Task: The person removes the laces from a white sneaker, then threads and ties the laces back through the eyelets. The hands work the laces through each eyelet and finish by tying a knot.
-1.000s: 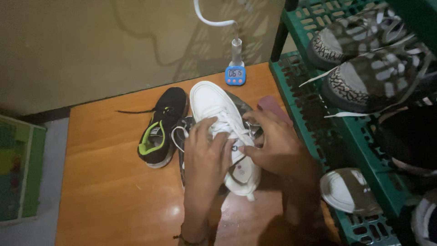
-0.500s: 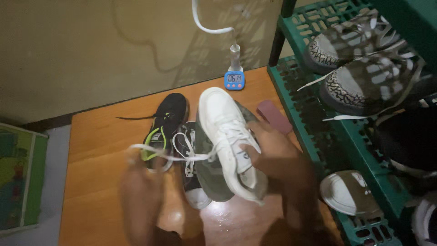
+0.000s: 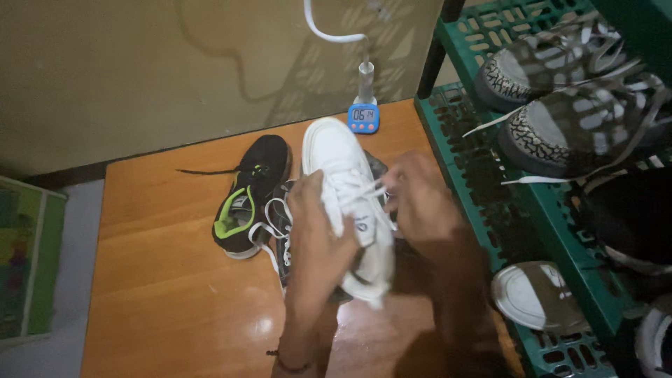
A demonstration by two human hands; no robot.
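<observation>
A white sneaker (image 3: 337,157) is held over the wooden tabletop (image 3: 168,259), toe pointing away from me. My left hand (image 3: 318,224) grips its left side near the laces. My right hand (image 3: 418,199) pinches the white laces on the shoe's right side. Under the white sneaker lies a dark grey shoe (image 3: 283,231) with loose white laces. A black sneaker with a green lining (image 3: 252,192) rests on the table just left of them.
A green plastic shoe rack (image 3: 483,175) stands on the right with grey patterned sneakers (image 3: 560,133), a dark shoe and a white shoe (image 3: 535,294). A small blue digital timer (image 3: 364,117) and a white cable sit at the table's back edge by the wall.
My left hand, which had pulled a lace out to the left, has come back onto the white sneaker. My right hand stays at the laces.
</observation>
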